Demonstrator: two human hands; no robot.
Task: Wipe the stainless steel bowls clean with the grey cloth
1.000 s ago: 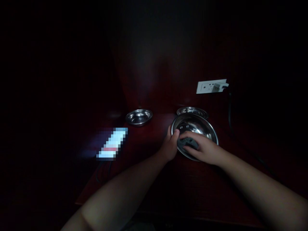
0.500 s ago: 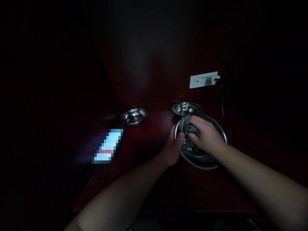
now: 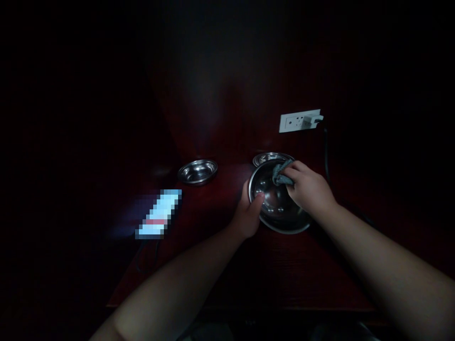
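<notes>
Our left hand (image 3: pixel 249 213) grips the metal bowl (image 3: pixel 273 208) near the scene's right; our right hand (image 3: pixel 309 189) pinches the grey cloth (image 3: pixel 283 174) at its far rim.

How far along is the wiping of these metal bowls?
Underway: the left hand holds the large bowl, and the right hand has a grey cloth at its inside. Possibly done: the small bowl and the dish behind, neither held, but I can't confirm. Left: apparently finishing the large bowl.
</notes>
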